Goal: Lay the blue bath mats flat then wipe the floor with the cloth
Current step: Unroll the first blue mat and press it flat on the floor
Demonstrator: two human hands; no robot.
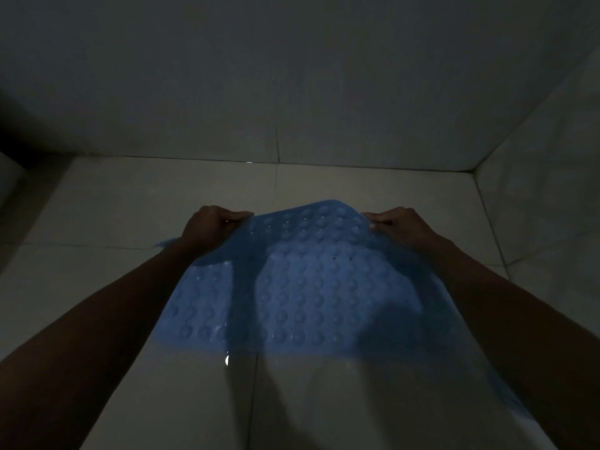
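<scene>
A blue bath mat [302, 287] with rows of round suction cups hangs stretched out in front of me over the tiled floor. My left hand [211, 227] pinches its far left corner. My right hand [397, 225] pinches the far right corner. The far edge bows upward between the two hands, and the near edge hangs lower, above the floor. A sliver of blue [165, 243] shows past my left wrist. No cloth is in view.
Pale floor tiles [136, 203] run to a tiled wall [292, 92] ahead and a second wall [545, 190] on the right, meeting in a corner. The room is dim. A wet glint [226, 359] shows on the floor below the mat.
</scene>
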